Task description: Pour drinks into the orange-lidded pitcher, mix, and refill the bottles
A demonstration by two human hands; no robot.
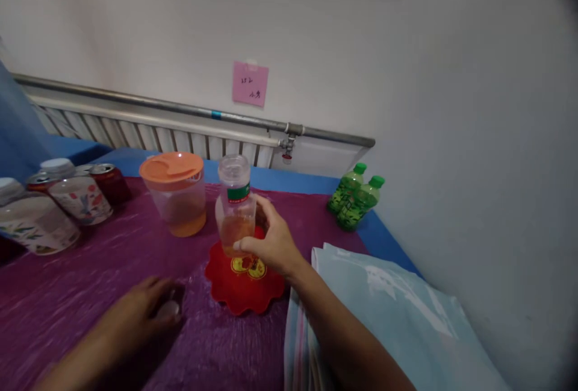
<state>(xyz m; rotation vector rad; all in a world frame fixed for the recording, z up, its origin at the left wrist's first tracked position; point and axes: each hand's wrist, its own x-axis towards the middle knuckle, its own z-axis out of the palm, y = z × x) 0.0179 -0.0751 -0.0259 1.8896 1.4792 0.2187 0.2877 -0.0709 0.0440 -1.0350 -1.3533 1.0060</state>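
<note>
My right hand [271,240] is closed around a clear plastic bottle [237,204] with a green and red label band. Its mouth is uncapped, and amber liquid fills the lower part. The bottle is upright at the back of a red scalloped plate [246,294] with yellow print; whether its base touches the plate I cannot tell. Low at the left, my left hand [149,303] is slightly blurred, its fingers curled around a small round translucent cap [168,311]. Left of the bottle stands a clear pitcher [176,204] with an orange lid [174,166] and amber liquid inside.
A purple plastic cover [194,349] lies over the blue table [293,181]. White-capped bottles [83,198] and dark red cans [111,183] stand at the left. Two green bottles [356,201] are at the back right, behind a folded light-blue cloth [388,306]. Radiator pipes [180,106] line the wall.
</note>
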